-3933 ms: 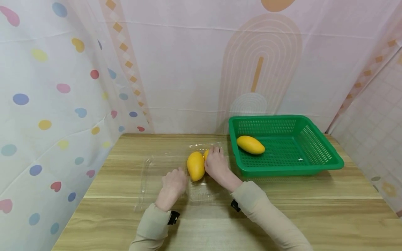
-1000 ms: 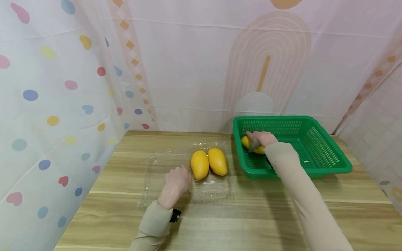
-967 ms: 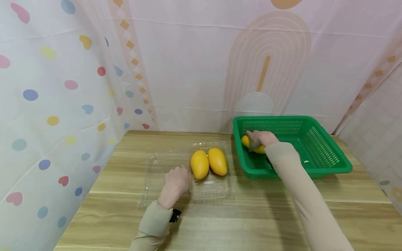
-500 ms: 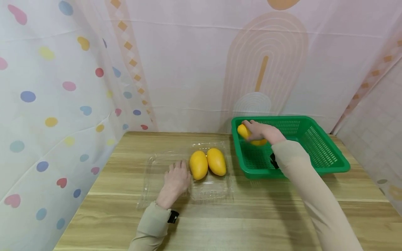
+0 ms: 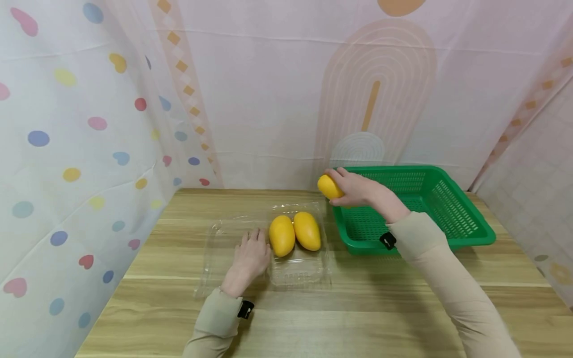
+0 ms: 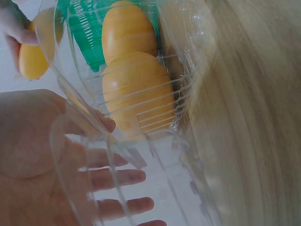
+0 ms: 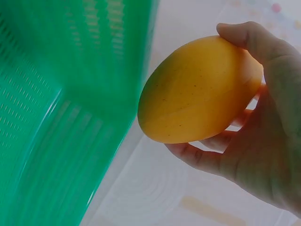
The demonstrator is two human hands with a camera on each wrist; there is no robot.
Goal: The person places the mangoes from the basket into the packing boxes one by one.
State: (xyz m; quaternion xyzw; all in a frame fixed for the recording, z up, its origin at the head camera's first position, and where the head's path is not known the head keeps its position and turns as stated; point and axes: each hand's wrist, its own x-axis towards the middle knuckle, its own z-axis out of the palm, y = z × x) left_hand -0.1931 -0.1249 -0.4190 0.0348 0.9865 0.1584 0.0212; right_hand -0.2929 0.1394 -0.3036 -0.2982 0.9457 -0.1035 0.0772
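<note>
Mango (image 5: 330,186) gripped in the right hand (image 5: 351,190), thumb on one side and bent fingers on the other, at the far left corner of the green basket (image 5: 367,247); in the right wrist view, small dark specks on the yellow skin and a basket wall just beside. Contact between fruit and basket rim impossible to tell. Left hand (image 5: 251,256) with fingers straight and spread, over the inner part of a clear lid (image 5: 218,253), just left of the clear tray (image 5: 297,276); in the left wrist view, same fingers seen through transparent plastic. Firmness of any pressing impossible to tell. Within the tray, toward the far side: left mango (image 5: 282,236) and right mango (image 5: 307,231), side by side and apparently touching. Beneath all, a wood-grain table (image 5: 331,328); behind, a pale pink cloth (image 5: 259,114) with arch motifs; to the left, a white cloth (image 5: 67,199) with coloured spots. On both forearms, beige sleeves (image 5: 217,318), with black straps (image 5: 245,309) at the wrists.
</note>
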